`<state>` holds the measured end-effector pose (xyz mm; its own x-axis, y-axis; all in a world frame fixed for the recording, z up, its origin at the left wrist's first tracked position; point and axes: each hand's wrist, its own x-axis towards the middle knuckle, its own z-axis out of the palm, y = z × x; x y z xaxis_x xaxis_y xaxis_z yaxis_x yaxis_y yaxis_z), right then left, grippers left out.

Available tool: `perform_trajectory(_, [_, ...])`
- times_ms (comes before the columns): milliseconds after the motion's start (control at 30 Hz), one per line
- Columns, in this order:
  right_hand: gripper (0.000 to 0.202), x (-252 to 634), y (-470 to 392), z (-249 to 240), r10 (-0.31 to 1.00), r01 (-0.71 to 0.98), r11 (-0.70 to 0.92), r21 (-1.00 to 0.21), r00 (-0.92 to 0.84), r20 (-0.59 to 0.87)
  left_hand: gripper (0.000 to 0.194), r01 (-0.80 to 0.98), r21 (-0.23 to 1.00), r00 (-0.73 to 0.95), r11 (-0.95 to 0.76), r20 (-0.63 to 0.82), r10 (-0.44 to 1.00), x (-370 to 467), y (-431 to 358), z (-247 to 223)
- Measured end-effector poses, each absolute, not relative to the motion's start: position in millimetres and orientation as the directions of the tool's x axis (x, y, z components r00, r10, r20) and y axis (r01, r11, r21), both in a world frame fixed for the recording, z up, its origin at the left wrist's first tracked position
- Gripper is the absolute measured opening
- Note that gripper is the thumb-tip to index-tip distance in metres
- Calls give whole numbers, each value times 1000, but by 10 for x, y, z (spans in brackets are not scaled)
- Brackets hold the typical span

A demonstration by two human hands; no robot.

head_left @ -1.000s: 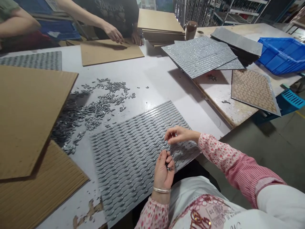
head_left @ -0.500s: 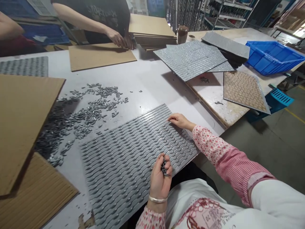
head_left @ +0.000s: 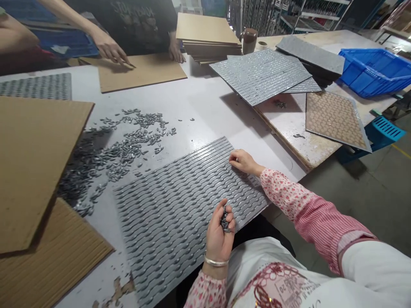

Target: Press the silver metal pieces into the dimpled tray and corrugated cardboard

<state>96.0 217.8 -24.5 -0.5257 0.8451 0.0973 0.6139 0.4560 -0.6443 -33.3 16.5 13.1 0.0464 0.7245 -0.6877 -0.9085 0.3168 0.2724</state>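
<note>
While loose grey pieces point(head_left: 128, 147) lie heaped off its far left side, the ridged panel point(head_left: 183, 214) already carries bumps across its left and middle. The left hand point(head_left: 221, 231) cups several pieces over the near edge; the right hand point(head_left: 243, 162) curls narrowly, contents impossible to tell, beside plainer far-right ridges, apparently left to fill. Cardboard sheets point(head_left: 38, 162) crowd the left; bare tabletop point(head_left: 205, 107) opens beyond the panel.

Pink patterned sleeves point(head_left: 316, 218) accompany a printed white top point(head_left: 272, 267) and silver bangle point(head_left: 216, 262).
</note>
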Motion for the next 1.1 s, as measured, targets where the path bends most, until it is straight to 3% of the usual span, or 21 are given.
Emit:
perform_trajectory(67, [10, 934, 1961, -95, 769, 456, 401, -794, -639, 21, 28, -892, 323, 25, 316, -661, 750, -335, 172, 148])
perform_trajectory(133, [18, 905, 1737, 56, 600, 302, 323, -897, -798, -52, 32, -872, 382, -6, 306, -634, 773, -331, 177, 157])
perform_trajectory(200, [22, 875, 1548, 166, 453, 207, 281, -937, -890, -61, 33, -841, 457, -58, 289, -608, 792, -319, 177, 162])
perform_trajectory(267, [21, 847, 1416, 213, 412, 170, 248, -954, -910, -55, 33, -802, 530, -106, 277, -583, 806, -301, 170, 163])
perform_trajectory(433, [19, 815, 1262, 177, 499, 173, 100, -980, -861, -101, 27, -759, 596, -173, 264, -575, 800, -278, 147, 121])
perform_trajectory(567, [21, 850, 1313, 135, 619, 101, -98, -990, -772, -140, 19, -829, 499, -142, 252, -624, 769, -321, 161, 80])
perform_trajectory(667, [23, 934, 1562, 19, 791, 34, -170, -985, -592, -157, 18, -881, 398, -91, 256, -673, 734, -353, 179, 82])
perform_trajectory(733, [22, 1013, 1808, -111, 902, 100, -114, -988, -407, -145, 20, -892, 373, -78, 255, -684, 725, -360, 183, 87])
perform_trajectory(833, [17, 1115, 2154, -323, 974, 354, 6, -935, -214, -75, 16, -910, 321, -34, 264, -691, 722, -350, 170, 87])
perform_trajectory(967, [15, 1146, 2350, -513, 984, 648, 148, -747, -176, 42, 10, -924, 244, 40, 294, -704, 709, -330, 148, 88])
perform_trajectory(1100, [19, 1125, 2319, -590, 973, 783, 231, -578, -174, 153, 11, -923, 253, 31, 290, -700, 713, -327, 153, 98])
